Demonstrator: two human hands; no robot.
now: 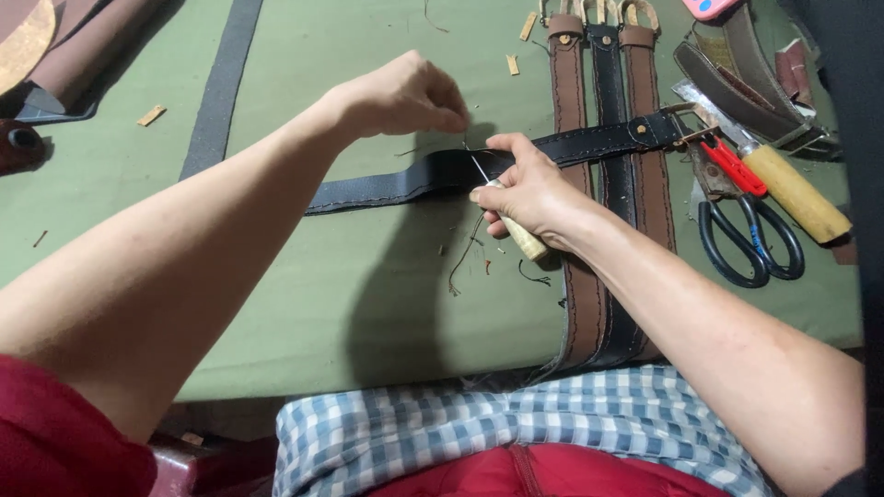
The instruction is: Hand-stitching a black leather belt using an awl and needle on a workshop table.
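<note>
A: What fills most of the frame?

B: A green work surface [304, 55], running from the upper left down to the lower middle. Across it lies a black belt [405, 181], its long axis nearly level, rising slightly from the middle left toward the upper right, where its metal buckle [686, 124] points.

A: And under it?

B: Three more belts [603, 83], two brown with a dark one between, run from the top edge down toward the bottom, so the black belt crosses over them almost at right angles.

A: The hands?

B: The left hand [405, 97] hovers at the upper middle, fingertips pinched together just above the belt's edge; what they pinch is too fine to tell. The right hand [529, 189] is closed around an awl [517, 230] with a pale wooden handle. Its thin metal point angles up and left, onto the belt at the frame's centre.

A: Smaller things?

B: At the right, black-handled scissors [750, 239], a red-handled tool [732, 166] and a yellow-handled tool [796, 193] lie close together. Loose thread scraps [465, 258] sit below the belt, near the centre.
</note>
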